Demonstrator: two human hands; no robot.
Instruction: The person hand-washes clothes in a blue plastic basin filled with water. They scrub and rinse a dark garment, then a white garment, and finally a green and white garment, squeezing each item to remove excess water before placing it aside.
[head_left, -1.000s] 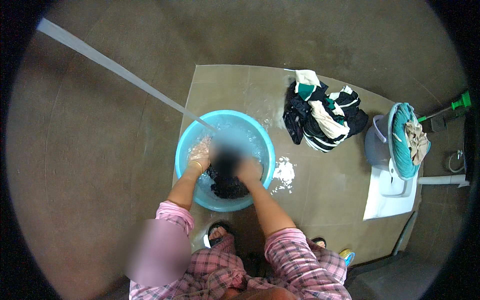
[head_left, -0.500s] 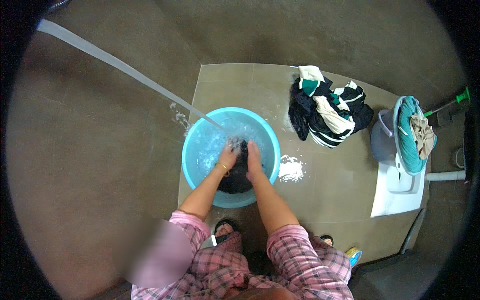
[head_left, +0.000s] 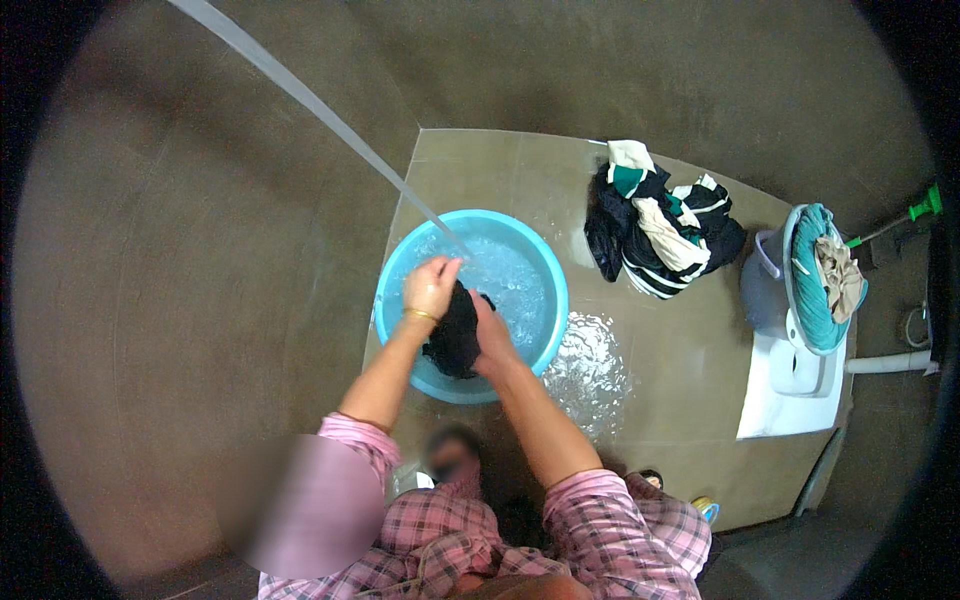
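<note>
Floor puddle wider than before; hands at black cloth.

Right of your right hand you've got a wet patch nearby on the floor, a black-and-white clothes pile farther forward, then, well apart, a grey bucket topped with teal cloth and beige cloth, white squat toilet, white pipe, green-ended rod.

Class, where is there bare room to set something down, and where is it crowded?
Bare tiled floor lies between the wet patch, clothes pile and white floor basin; another patch lies beyond the blue tub, left of the pile. Crowded: the tub, with water and black cloth, and the heaped bucket.
</note>
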